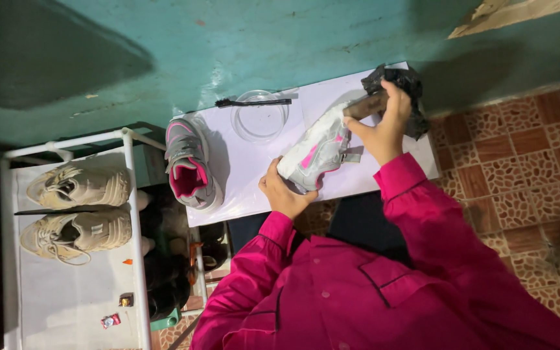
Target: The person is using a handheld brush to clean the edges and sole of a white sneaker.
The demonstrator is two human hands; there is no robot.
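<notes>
The left hand [284, 192] reaches up from a pink sleeve, fingers wrapped around the toe of a white and pink shoe [317, 151] near the front edge of the white tabletop [254, 170]. The right hand [384, 126] bends over the shoe's heel, fingers closed on a brush [365, 105]. A dark cloth [404, 87] sits at the far right corner. The wall is green, the floor brown tile. A clear bowl [260, 116] by the back edge looks empty, with a thin black brush [252, 102] across it. A second shoe [190, 165] lies at the left edge.

Magenta long-sleeved shirt; dark piping
</notes>
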